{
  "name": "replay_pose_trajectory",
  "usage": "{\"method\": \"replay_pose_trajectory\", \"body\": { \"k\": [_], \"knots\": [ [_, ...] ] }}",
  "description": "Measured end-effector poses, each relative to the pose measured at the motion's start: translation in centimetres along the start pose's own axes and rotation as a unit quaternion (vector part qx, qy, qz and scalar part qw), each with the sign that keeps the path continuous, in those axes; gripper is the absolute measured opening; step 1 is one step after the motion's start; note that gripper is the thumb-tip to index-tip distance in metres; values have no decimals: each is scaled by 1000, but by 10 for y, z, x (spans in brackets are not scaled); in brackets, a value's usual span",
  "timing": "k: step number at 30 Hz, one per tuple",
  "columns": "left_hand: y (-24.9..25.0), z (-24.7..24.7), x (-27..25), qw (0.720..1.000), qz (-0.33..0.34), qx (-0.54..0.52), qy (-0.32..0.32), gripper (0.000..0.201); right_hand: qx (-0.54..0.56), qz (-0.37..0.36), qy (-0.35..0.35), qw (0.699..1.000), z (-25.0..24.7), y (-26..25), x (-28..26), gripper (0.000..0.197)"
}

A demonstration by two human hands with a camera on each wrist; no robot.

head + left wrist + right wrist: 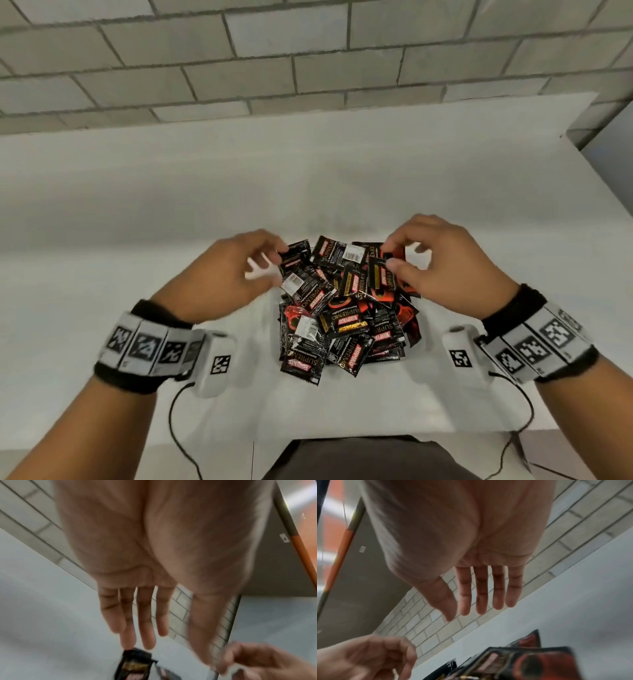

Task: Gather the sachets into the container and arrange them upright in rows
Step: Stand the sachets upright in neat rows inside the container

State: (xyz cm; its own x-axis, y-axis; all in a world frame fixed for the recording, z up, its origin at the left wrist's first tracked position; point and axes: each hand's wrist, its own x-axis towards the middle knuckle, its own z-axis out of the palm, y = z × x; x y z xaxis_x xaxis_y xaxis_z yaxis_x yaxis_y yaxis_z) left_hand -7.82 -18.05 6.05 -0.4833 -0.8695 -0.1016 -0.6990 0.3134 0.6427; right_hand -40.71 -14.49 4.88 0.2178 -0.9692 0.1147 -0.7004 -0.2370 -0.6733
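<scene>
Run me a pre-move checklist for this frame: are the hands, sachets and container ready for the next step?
1. Left hand free: ok. In the left wrist view its fingers are straight and hold nothing, tips close to one sachet.
2. Right hand free: ok. The right wrist view shows nothing held.
3. Sachets upright in rows: not ok. They lie in a jumbled heap.
4. Container located: cannot tell. No walls show plainly around the heap.
5. Strays on the table: ok. None lies apart from the heap.
</scene>
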Motion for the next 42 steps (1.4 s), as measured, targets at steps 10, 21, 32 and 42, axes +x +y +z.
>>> {"method": "replay_pose_trajectory", "body": {
  "k": [10,21,32,42],
  "knots": [
    [0,83,-45,989,-2,119,-84,140,-39,-3,-242,970,60,-12,7,75],
    [-1,79,-15,968,-21,233,-90,122,85,3,-132,988,25,-7,-2,49],
    [8,86,-5,957,-61,253,-128,125,-235,143,-203,940,11,90,-20,56],
    [14,75,-6,973,-83,174,-128,123,-171,178,-194,950,4,103,-26,38]
  ]
}}
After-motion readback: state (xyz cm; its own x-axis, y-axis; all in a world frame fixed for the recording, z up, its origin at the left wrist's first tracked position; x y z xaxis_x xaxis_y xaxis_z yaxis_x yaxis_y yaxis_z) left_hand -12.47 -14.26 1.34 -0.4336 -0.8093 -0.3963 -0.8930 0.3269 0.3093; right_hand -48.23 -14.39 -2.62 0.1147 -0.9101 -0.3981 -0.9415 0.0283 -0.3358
